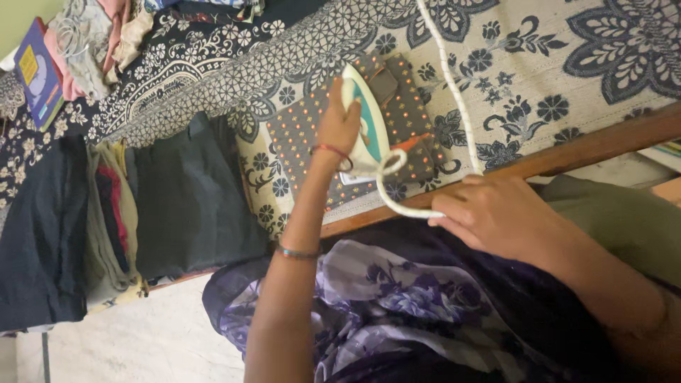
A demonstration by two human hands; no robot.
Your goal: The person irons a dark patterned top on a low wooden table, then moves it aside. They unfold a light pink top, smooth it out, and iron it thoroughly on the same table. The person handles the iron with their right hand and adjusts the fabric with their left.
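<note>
— Purple flowered cloth point(369, 298) is lying nearest, draped below both forearms. What is crowding the work?

— Folded dark garments point(191, 198) are sitting to one side on the patterned bedspread point(539, 64), with a heap of pale clothes point(92, 42) and a blue book point(35, 74) lying beyond them. The wooden edge point(589, 145) is running just beside the nearer hand.

— And the hands?

— One hand point(339, 124) is clamping the handle of the teal and white iron point(365, 124), which is resting on the brown dotted cloth point(312, 131). The other hand point(493, 213) is pinching the white cord point(454, 92) at the edge, its wrist bending inward. Which is left or right, I cannot tell.
</note>
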